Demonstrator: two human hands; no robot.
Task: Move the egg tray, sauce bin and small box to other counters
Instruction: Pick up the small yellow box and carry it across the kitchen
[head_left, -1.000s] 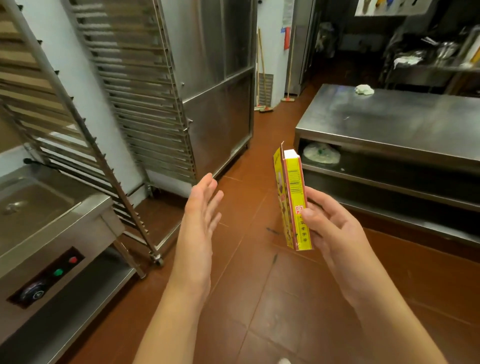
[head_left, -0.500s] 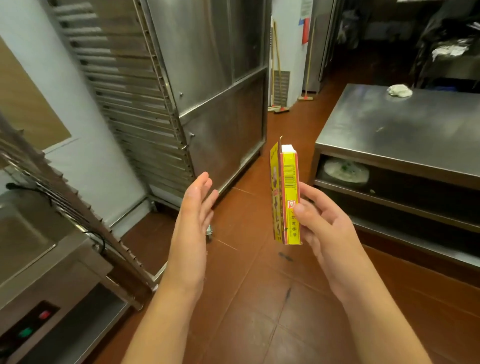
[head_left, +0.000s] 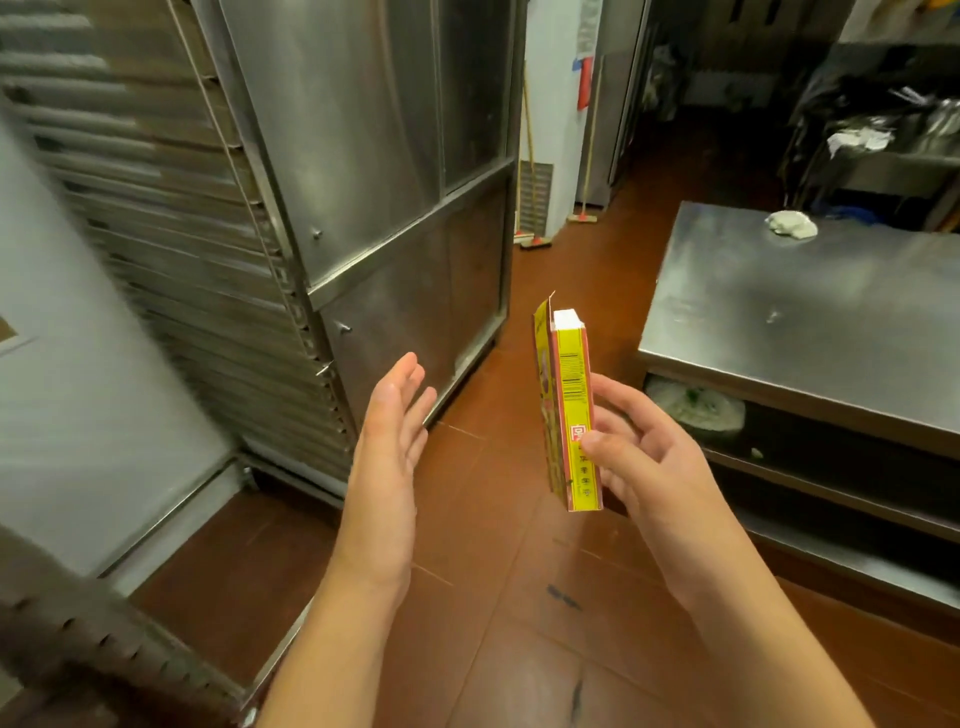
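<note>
Slim yellow-and-red small box, top flap ajar, upright in right hand grip; left hand flat, empty.

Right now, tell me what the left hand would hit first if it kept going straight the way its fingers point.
Probably the steel cabinet. The left hand is open, fingers aimed up and slightly right at the cabinet's lower door, with only floor between. Depth is unclear from one view. It would pass left of the small box.

I see only the small box: slim yellow-and-red carton, upright, narrow barcode side facing me. Top flap open, white inside showing. Held mid-air above the floor.
</note>
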